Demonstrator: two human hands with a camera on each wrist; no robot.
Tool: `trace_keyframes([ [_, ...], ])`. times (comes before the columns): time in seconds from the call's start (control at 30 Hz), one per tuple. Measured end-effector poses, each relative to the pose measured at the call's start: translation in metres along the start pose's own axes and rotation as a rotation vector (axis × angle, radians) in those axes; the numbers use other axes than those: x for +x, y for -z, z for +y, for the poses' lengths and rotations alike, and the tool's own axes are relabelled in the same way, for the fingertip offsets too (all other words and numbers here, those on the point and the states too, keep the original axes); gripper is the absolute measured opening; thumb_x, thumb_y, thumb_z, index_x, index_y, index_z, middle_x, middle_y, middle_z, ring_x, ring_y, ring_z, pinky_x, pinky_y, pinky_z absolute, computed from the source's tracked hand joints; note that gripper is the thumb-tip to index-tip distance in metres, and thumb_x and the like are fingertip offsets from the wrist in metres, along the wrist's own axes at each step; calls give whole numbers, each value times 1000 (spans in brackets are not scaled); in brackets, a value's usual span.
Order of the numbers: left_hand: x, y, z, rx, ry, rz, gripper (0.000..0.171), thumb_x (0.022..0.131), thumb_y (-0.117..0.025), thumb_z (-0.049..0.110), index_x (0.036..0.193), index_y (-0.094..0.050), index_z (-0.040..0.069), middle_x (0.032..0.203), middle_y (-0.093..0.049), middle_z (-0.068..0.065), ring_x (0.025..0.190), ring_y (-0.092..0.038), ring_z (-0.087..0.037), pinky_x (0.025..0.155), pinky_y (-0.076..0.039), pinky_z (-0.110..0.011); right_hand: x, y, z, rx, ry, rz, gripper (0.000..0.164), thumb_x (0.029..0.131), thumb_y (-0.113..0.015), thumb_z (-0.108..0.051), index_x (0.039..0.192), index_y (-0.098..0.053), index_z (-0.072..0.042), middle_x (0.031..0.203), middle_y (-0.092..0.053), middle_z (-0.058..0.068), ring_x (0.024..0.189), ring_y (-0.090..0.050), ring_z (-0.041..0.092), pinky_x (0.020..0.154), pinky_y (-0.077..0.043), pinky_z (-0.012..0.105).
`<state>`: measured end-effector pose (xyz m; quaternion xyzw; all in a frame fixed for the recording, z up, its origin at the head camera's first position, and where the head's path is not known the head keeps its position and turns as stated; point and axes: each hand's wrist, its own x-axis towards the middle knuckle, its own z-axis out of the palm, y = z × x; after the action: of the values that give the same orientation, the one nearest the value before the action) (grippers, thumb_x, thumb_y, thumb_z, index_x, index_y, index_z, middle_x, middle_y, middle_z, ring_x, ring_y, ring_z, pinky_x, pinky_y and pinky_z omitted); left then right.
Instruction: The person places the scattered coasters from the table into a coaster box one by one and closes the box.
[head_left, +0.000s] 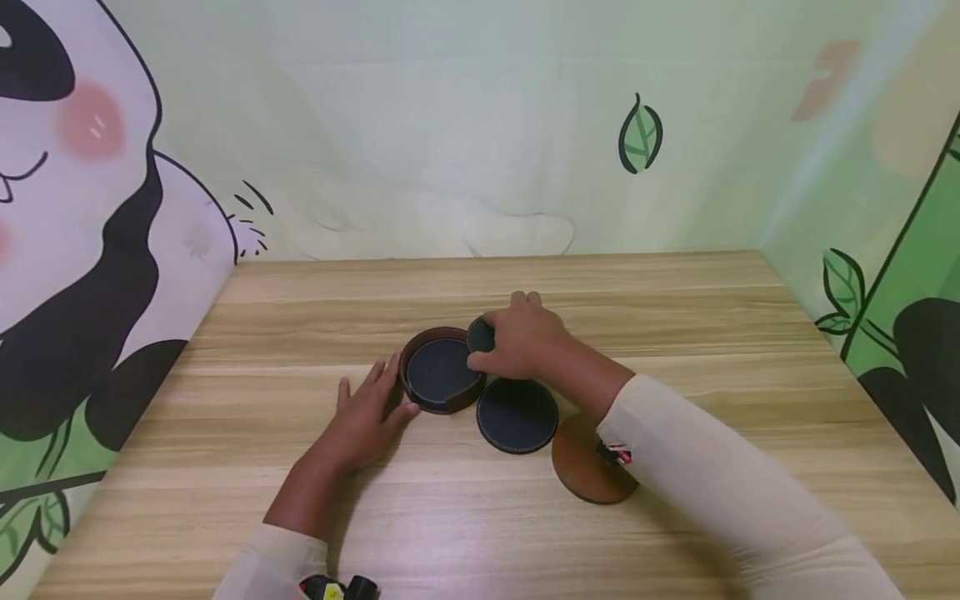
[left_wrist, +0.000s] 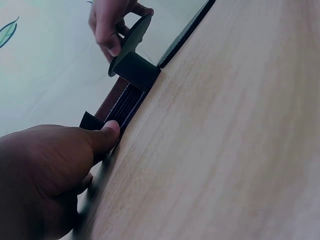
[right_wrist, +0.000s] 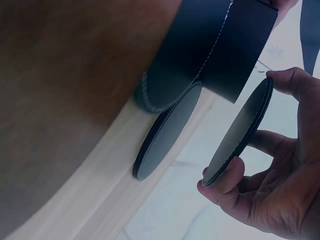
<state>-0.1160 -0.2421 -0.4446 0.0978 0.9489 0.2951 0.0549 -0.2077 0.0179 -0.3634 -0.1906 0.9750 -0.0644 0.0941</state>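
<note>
My right hand pinches a round dark coaster by its edge, thumb on one side and fingers on the other. The coaster is tilted and overlaps the right rim of a round dark brown coaster holder in the head view. Inside the holder lies a stack of dark stitched coasters, their edges showing through its front gap in the left wrist view. My left hand is at the holder's left side, fingers extended along it and thumb touching near the gap.
A black stitched coaster lies flat to the holder's lower right. Beyond it, a brown coaster sits partly under my right sleeve. The wood-grain table meets a printed backdrop behind and at both sides.
</note>
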Motion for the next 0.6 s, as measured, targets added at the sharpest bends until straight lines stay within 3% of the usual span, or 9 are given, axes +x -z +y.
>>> trace_keyframes([
  [0.6,2,0,-3,-4,7,-14,84,113,-59,34,176,-11,5,179,-27,-25,170,-15,-46,129,8,-80,6,-4,-49,-110,108,-35,79,96,-64,-70,159,-58,-22,139,-56,16,123,-50,29,85,-63,45],
])
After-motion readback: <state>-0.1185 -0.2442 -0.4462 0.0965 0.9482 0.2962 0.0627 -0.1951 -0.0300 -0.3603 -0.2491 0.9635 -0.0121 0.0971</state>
